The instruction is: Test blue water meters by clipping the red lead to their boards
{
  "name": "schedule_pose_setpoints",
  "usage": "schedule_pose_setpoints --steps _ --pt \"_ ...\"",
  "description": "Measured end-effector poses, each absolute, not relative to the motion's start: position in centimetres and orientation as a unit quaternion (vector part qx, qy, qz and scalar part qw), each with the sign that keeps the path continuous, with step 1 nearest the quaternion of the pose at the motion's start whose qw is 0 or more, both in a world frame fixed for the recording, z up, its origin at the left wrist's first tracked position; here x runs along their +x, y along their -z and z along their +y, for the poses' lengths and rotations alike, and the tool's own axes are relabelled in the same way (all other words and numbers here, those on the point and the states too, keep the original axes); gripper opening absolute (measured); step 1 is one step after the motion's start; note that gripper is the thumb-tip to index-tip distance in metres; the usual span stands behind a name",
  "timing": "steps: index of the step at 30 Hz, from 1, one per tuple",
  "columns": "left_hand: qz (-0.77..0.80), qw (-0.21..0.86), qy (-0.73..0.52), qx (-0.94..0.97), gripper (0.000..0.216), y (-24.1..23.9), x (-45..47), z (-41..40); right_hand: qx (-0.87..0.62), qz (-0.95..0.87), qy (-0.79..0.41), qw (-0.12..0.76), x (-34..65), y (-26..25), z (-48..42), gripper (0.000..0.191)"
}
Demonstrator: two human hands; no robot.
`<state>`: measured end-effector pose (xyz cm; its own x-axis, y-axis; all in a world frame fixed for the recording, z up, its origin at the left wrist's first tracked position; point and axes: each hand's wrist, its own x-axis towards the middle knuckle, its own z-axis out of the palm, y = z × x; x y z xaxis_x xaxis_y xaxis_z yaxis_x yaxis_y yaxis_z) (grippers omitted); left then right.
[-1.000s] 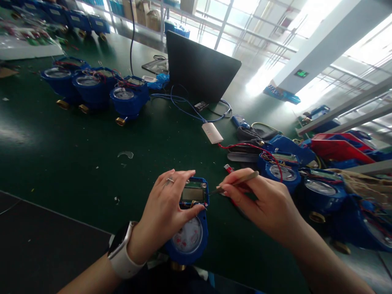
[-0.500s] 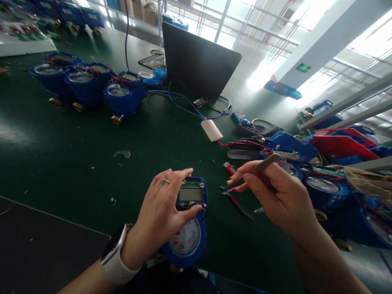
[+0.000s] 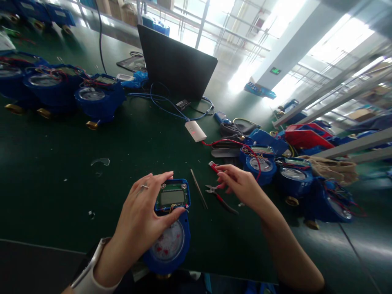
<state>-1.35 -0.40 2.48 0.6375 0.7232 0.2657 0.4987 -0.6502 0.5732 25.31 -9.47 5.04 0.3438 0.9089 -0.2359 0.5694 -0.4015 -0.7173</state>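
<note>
A blue water meter (image 3: 170, 245) lies on the green table (image 3: 61, 175) close to me, its round dial facing up. My left hand (image 3: 142, 214) is closed round the meter's display module (image 3: 172, 197), thumb below it and fingers along its left and top edges. Metal tweezers (image 3: 198, 188) lie on the table just right of the module. My right hand (image 3: 241, 185) holds nothing; its fingers are loosely spread over the red-handled cutters (image 3: 221, 197), with the fingertips near a small red part (image 3: 213, 166).
A dark laptop (image 3: 176, 65) stands at the back with blue cables and a white dongle (image 3: 195, 131) in front of it. Several blue meters sit at the far left (image 3: 98, 100) and crowd the right (image 3: 294, 175). A clear shard (image 3: 100, 161) lies to the left.
My right hand has let go of the tweezers, which now lie on the table, and has moved over the cutters. My left hand stays on the display module.
</note>
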Motion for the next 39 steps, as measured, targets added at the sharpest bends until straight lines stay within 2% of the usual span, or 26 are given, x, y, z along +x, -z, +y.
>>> schedule_pose_setpoints --steps 6,11,18,25,27,31,34,39 --pt "0.357 0.24 -0.233 0.872 0.067 -2.3 -1.5 -0.4 -0.863 -0.372 -0.219 0.262 27.8 -6.2 -14.6 0.037" --pt "0.35 0.235 -0.236 0.875 0.065 -2.4 -1.5 -0.3 -0.908 -0.277 -0.18 0.258 28.4 -4.8 -19.3 0.04" --pt "0.346 0.223 -0.237 0.88 0.064 -2.7 -1.3 -0.2 -0.854 -0.252 -0.255 0.378 28.3 -1.9 -19.7 0.053" --pt "0.347 0.243 -0.229 0.876 0.066 -2.9 -1.2 -0.5 -0.739 -0.313 -0.319 0.503 23.7 -4.7 -15.8 0.04" --pt "0.337 0.243 -0.239 0.877 0.067 -2.9 -1.2 -0.5 -0.681 -0.363 -0.347 0.533 21.7 -5.7 -14.2 0.031" --pt "0.322 0.243 -0.264 0.876 0.067 -3.0 -1.1 -0.5 -0.663 -0.484 -0.327 0.469 18.4 -7.0 -11.9 0.013" --pt "0.311 0.247 -0.278 0.874 0.067 -3.1 -1.0 -0.5 -0.678 -0.532 -0.281 0.422 17.5 -7.1 -11.3 0.014" --pt "0.303 0.255 -0.293 0.87 0.069 -3.1 -1.0 -0.7 -0.682 -0.563 -0.281 0.373 17.5 -7.0 -11.0 0.015"
